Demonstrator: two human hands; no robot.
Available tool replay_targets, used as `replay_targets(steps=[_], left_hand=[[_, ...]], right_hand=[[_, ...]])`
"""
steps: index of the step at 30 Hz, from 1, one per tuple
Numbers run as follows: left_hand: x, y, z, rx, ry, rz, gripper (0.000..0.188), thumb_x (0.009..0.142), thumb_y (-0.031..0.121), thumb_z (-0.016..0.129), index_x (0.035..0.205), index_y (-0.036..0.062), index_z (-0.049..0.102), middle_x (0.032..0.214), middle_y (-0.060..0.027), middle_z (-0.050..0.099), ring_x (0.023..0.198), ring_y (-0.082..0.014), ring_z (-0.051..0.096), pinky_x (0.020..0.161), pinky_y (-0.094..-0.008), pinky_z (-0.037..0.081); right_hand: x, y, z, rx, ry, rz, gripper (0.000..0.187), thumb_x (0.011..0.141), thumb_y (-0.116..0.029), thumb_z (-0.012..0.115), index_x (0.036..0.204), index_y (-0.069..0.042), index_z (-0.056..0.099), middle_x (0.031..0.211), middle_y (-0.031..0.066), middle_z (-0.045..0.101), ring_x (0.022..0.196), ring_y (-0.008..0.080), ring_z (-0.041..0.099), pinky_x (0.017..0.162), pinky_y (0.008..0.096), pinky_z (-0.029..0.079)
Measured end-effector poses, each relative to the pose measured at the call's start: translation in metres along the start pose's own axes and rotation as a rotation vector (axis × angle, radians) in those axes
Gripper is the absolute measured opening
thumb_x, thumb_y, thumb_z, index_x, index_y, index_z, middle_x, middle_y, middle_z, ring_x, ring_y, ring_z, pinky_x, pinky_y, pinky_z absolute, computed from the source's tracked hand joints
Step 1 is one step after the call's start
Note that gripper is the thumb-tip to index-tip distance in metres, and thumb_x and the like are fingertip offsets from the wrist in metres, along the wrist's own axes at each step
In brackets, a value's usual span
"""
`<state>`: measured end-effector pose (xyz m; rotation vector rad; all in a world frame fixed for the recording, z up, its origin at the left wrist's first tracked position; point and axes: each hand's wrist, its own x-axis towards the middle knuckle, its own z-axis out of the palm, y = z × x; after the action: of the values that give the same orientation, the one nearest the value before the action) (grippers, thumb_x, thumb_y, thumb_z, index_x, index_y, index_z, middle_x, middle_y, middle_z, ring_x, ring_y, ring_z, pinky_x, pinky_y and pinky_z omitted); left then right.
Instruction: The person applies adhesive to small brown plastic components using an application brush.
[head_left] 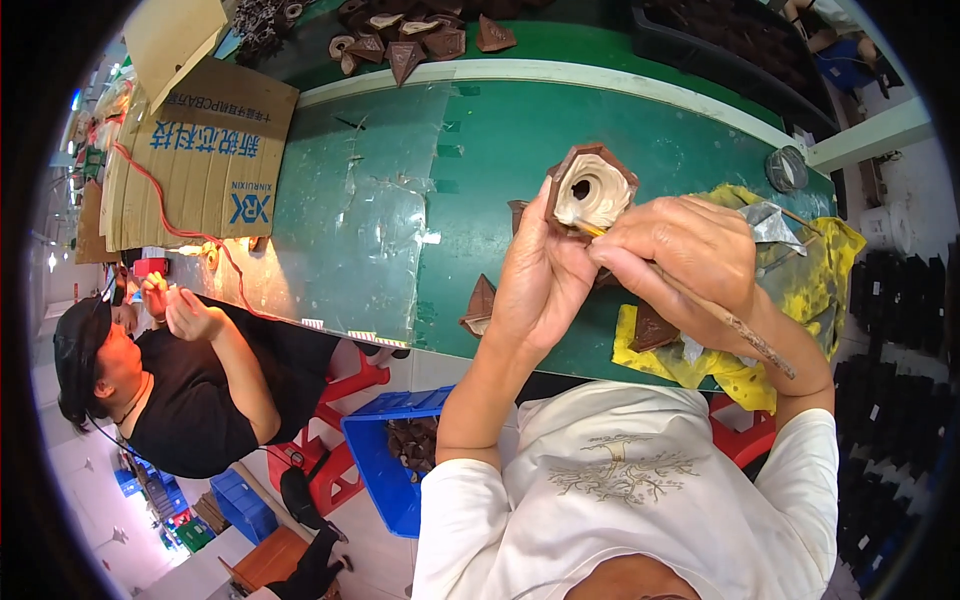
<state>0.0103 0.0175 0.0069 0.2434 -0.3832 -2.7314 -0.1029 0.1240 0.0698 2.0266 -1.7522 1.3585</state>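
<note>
My left hand (540,285) holds up a brown, many-sided hollow piece (612,192), its open side facing me. The inside is cream-coloured, with a dark round hole in the middle. Pinched in my right hand (690,250) is a slim paintbrush (750,340) with a worn, mottled handle. Its yellowish end touches the lower rim of the piece; the bristles cannot be made out. Left of my left wrist lies a brown pointed piece (480,303) on the green table (490,140). Under my right forearm, another brown piece (655,328) rests on a stained yellow sheet (838,250).
More brown pieces (405,55) lie beyond the white rail (560,70). A round container (787,168) stands at the far right. On the left are a cardboard box (200,150), a red cable (180,230) and a seated co-worker (190,390). A blue bin (380,470) holds brown pieces below.
</note>
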Motion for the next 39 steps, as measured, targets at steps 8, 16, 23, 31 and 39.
replay_targets(steps=[8, 16, 23, 31, 39], left_hand=[[-0.002, -0.001, -0.002, 0.032, 0.004, -0.003, 0.038, 0.104, 0.032, 0.04, 0.129, 0.0043, 0.048, 0.129, -0.0114, 0.055, 0.119, -0.0215, 0.054, 0.103, -0.0389, 0.045], [-0.001, -0.002, -0.001, 0.043, 0.044, 0.101, 0.036, 0.104, 0.029, 0.042, 0.131, 0.0043, 0.045, 0.132, -0.0119, 0.052, 0.122, -0.0242, 0.052, 0.107, -0.0415, 0.042], [-0.007, -0.004, 0.005, 0.115, 0.035, 0.159, 0.036, 0.103, 0.026, 0.044, 0.133, 0.0067, 0.04, 0.132, -0.0114, 0.049, 0.124, -0.0229, 0.05, 0.108, -0.0415, 0.041], [-0.002, -0.007, -0.003, 0.159, 0.047, 0.183, 0.036, 0.102, 0.026, 0.045, 0.133, 0.0073, 0.039, 0.134, -0.0112, 0.048, 0.125, -0.0232, 0.049, 0.107, -0.0418, 0.041], [0.017, 0.016, 0.0, 0.15, 0.076, 0.092, 0.035, 0.102, 0.025, 0.045, 0.13, 0.0033, 0.045, 0.13, -0.0136, 0.053, 0.119, -0.0248, 0.055, 0.104, -0.0411, 0.046]], right_hand=[[0.004, -0.004, 0.0, 0.026, 0.011, -0.017, 0.013, 0.072, -0.008, 0.078, 0.08, -0.003, 0.069, 0.073, 0.0084, 0.066, 0.058, 0.0214, 0.064, 0.051, 0.0297, 0.049], [-0.008, -0.005, -0.009, -0.044, -0.067, 0.084, 0.011, 0.073, -0.005, 0.076, 0.078, -0.003, 0.067, 0.07, 0.0088, 0.064, 0.058, 0.0224, 0.064, 0.051, 0.0312, 0.048], [-0.001, 0.009, -0.006, -0.236, 0.105, -0.045, 0.013, 0.073, -0.005, 0.076, 0.081, -0.002, 0.067, 0.07, 0.0091, 0.065, 0.058, 0.0227, 0.063, 0.049, 0.0303, 0.046], [-0.01, 0.004, -0.009, 0.009, -0.018, 0.139, 0.012, 0.074, -0.002, 0.075, 0.082, 0.0, 0.067, 0.069, 0.0094, 0.064, 0.057, 0.0216, 0.063, 0.048, 0.0299, 0.048], [-0.009, 0.011, -0.014, -0.048, -0.018, 0.163, 0.008, 0.077, 0.002, 0.071, 0.084, 0.003, 0.068, 0.076, 0.0125, 0.067, 0.064, 0.0231, 0.066, 0.053, 0.0301, 0.051]])
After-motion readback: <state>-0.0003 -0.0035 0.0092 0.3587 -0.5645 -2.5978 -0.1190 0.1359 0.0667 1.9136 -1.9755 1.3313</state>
